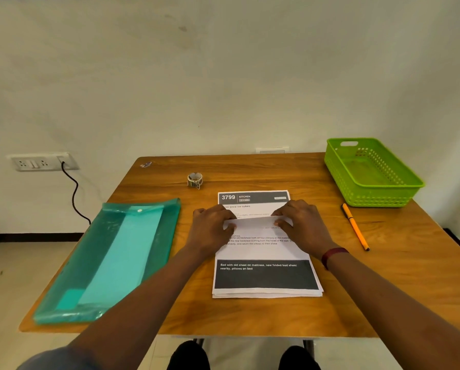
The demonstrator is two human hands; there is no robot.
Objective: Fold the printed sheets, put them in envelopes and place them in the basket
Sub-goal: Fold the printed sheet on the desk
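A stack of printed sheets (pixel 266 276) lies in the middle of the wooden table (pixel 277 316). On top of it, a folded sheet (pixel 255 222) shows its white back as a narrow strip across the stack. My left hand (pixel 212 222) presses the strip's left end and my right hand (pixel 301 222) presses its right end, fingers bent onto the paper. A teal plastic envelope folder (pixel 111 260) lies at the left. An empty green basket (pixel 370 172) stands at the far right corner.
An orange pen (pixel 355 227) lies right of the sheets. A small roll of tape (pixel 195 180) sits behind them, and a tiny object (pixel 146 164) rests at the far left corner. A wall socket with a black cable (pixel 71 193) is at the left.
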